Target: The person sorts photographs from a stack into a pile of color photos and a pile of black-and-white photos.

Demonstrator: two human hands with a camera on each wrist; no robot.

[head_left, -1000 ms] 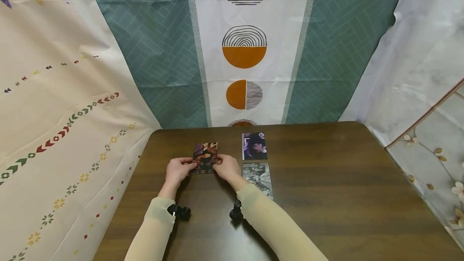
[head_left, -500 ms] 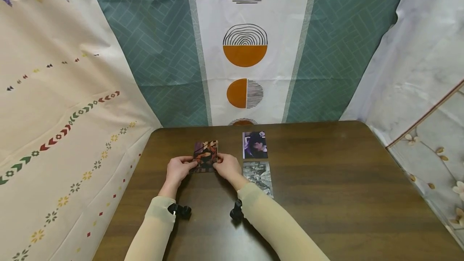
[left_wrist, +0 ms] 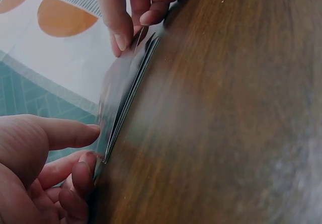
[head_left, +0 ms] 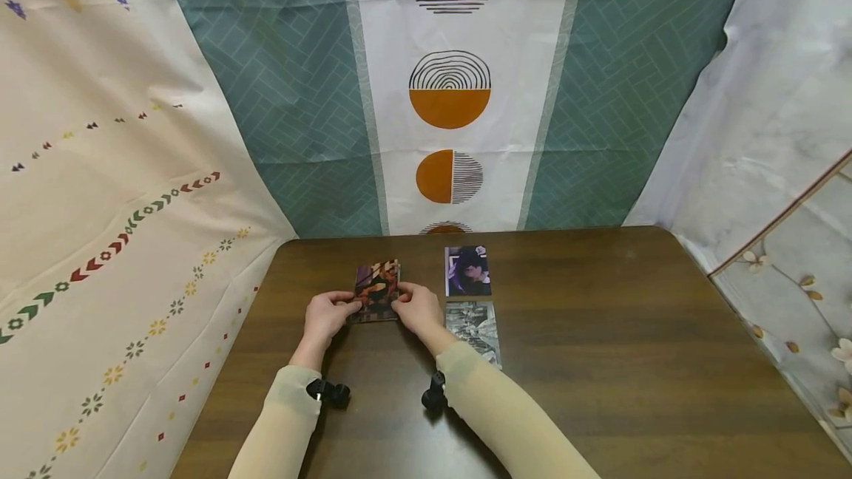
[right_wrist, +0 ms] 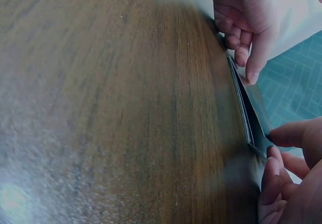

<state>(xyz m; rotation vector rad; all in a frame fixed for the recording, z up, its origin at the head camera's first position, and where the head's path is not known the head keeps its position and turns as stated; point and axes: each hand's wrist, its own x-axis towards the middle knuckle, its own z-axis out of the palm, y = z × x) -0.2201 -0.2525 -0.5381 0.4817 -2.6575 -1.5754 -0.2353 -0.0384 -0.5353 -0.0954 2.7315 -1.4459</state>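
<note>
Nr far edge of table (head_left: 599, 353), L hand (head_left: 325, 313) & R hand (head_left: 419, 307), almost closed, pinch cards (head_left: 377, 288) at sides; better to square gently.

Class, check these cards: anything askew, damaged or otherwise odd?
One thing: the stack of cards between the left hand and right hand isn't flush. Both wrist views show its top card gaping away from those beneath, widest towards the right hand. No damage shows, though a sleeve partly covers the grey card.

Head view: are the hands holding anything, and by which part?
Yes, a stack of cards: the left hand pinches its left edge and the right hand its right edge. How many cards each grips cannot be told.
</note>
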